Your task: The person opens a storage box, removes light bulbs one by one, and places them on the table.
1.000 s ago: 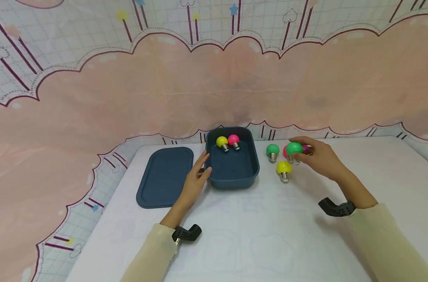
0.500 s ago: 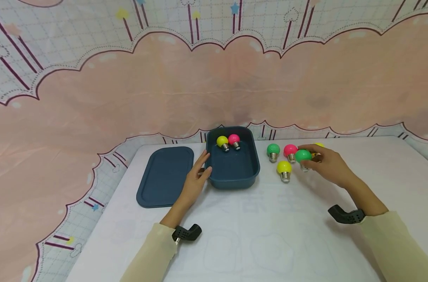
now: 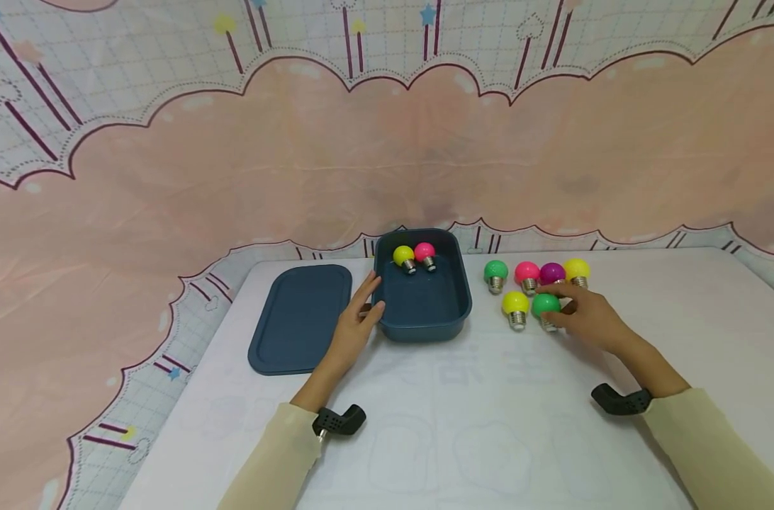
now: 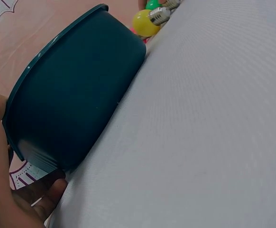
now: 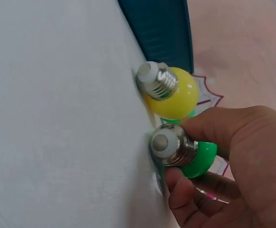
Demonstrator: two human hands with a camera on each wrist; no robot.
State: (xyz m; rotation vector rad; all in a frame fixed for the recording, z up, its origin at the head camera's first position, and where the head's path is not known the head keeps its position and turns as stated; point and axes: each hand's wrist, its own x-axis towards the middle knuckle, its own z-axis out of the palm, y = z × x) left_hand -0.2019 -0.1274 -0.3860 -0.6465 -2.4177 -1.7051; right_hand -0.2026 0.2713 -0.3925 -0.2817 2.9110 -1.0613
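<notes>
My right hand pinches a green light bulb between thumb and fingers, low at the tabletop. In the right wrist view, its metal screw base faces the camera. Just left of it lies a yellow bulb. Behind them are a green bulb, a pink bulb, a purple bulb and another yellow bulb. With fingers extended, my left hand touches the left side of a dark blue box. Inside the box lie a yellow bulb and a pink bulb.
A dark blue lid lies flat on the white table, left of the box. A patterned pink cloth hangs behind the table. Each wrist wears a black camera band.
My right hand has carried the green bulb from above the back row to the front, right of the front yellow bulb. The purple and back yellow bulbs show clearly now. The left hand stays put.
</notes>
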